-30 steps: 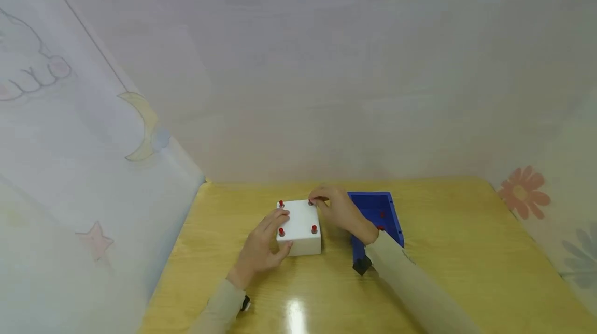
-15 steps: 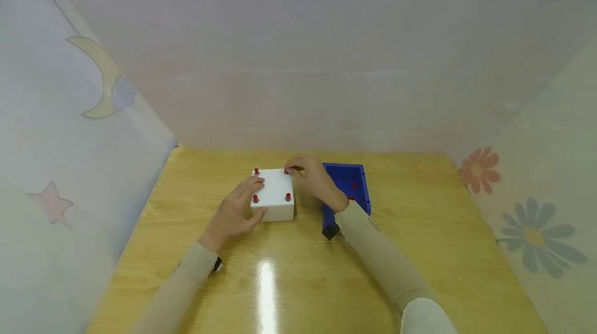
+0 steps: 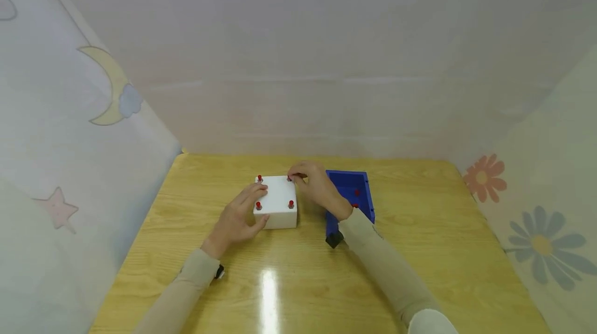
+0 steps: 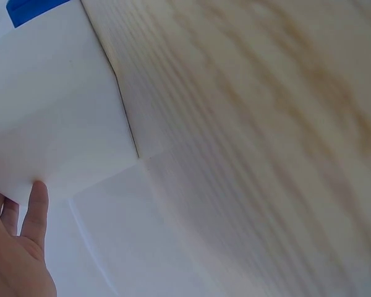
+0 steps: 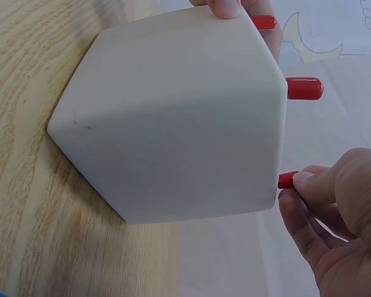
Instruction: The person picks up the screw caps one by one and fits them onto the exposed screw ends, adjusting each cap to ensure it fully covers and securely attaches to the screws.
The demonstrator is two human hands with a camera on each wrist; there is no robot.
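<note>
A white box [image 3: 277,194] stands on the table with red pegs at the corners of its top. My left hand [image 3: 233,222] grips its left side, fingers over the top edge and thumb against the front face. At the far right corner my right hand [image 3: 319,186] pinches a red peg [image 5: 287,180] between thumb and fingertips; the peg's base meets the box top. The near right peg [image 3: 291,204], the near left peg [image 3: 258,205] and the far left peg [image 3: 259,177] stand upright, untouched by the right hand.
Just right of the box lies a blue bin [image 3: 346,177] with a few red pieces [image 3: 357,192] inside, partly hidden by the right forearm. The wooden table [image 3: 298,282] ends at a pale wall behind. Black devices [image 3: 333,240] sit at the wrists.
The head view has shifted, so everything appears moved in the frame. Both hands keep their places on the box and the far right peg; the other pegs stay put.
</note>
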